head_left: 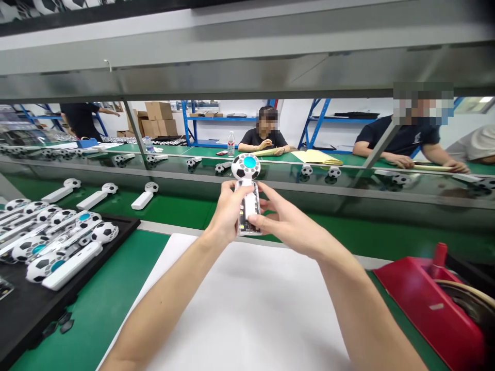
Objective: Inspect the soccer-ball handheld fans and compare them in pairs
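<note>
Above the white sheet (240, 288), a white handheld device with a football-patterned round head (236, 171) stands nearly upright between my hands. A bright blue disc sits in the head. Against its white handle lies a clear case (243, 228) with dark insides and small yellow squares. My left hand (225, 210) grips the left side, thumb across the upper handle. My right hand (288, 224) closes on the right side, thumb at the handle's lower end. Some of the right fingers are hidden behind the case.
A black tray (119, 237) of similar football-headed devices lies at left. More devices (145, 197) rest on the green conveyor (185, 203) ahead. A red tape dispenser (413, 288) stands at right. Co-workers (266, 139) sit across. A metal shelf beam (247, 72) spans overhead.
</note>
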{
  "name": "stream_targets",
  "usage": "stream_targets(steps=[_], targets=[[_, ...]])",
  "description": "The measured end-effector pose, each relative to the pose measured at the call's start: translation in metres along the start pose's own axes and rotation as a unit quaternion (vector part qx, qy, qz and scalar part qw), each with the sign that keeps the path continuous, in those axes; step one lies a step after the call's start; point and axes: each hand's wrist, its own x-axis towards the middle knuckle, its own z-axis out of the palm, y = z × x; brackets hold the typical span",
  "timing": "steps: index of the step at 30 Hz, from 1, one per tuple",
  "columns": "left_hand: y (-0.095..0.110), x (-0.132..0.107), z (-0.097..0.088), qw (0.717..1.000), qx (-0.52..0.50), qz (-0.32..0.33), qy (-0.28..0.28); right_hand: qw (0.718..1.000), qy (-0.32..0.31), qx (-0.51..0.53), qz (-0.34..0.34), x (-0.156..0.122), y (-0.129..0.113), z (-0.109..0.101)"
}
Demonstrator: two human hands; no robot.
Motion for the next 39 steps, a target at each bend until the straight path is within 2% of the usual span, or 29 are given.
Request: stream_targets(steps=[2,4,7,10,13,18,25,30,39], targets=[[0.007,-0.003,-0.001,0.999,0.017,0.039,0.03,0.996,-0.048,0.081,0.011,-0.003,-0.003,0.006],[0.013,-0.004,-0.005,0.992,0.038,0.111,0.051,0.987,-0.085,0.137,0.011,-0.003,-0.004,0.013],[0.022,-0.004,-0.012,0.983,0.049,0.177,0.012,0.977,-0.139,0.164,-0.009,-0.003,-0.005,0.022],[0.029,-0.005,-0.017,0.978,0.051,0.199,-0.027,0.978,-0.133,0.157,-0.026,-0.005,-0.007,0.03],[0.032,-0.009,-0.017,0.966,0.068,0.248,-0.028,0.983,-0.102,0.148,-0.034,-0.008,-0.009,0.037],[0.035,-0.016,-0.017,0.948,0.086,0.306,-0.031,0.974,-0.109,0.193,-0.054,-0.01,-0.012,0.043],[0.041,-0.024,-0.018,0.948,0.076,0.307,-0.025,0.97,-0.106,0.215,-0.037,-0.009,-0.01,0.044],[0.041,-0.023,-0.019,0.947,0.072,0.308,-0.056,0.978,-0.12,0.169,-0.03,-0.009,-0.013,0.043],[0.04,-0.03,-0.015,0.95,0.053,0.308,-0.02,0.995,-0.025,0.031,-0.096,-0.022,-0.023,0.052]])
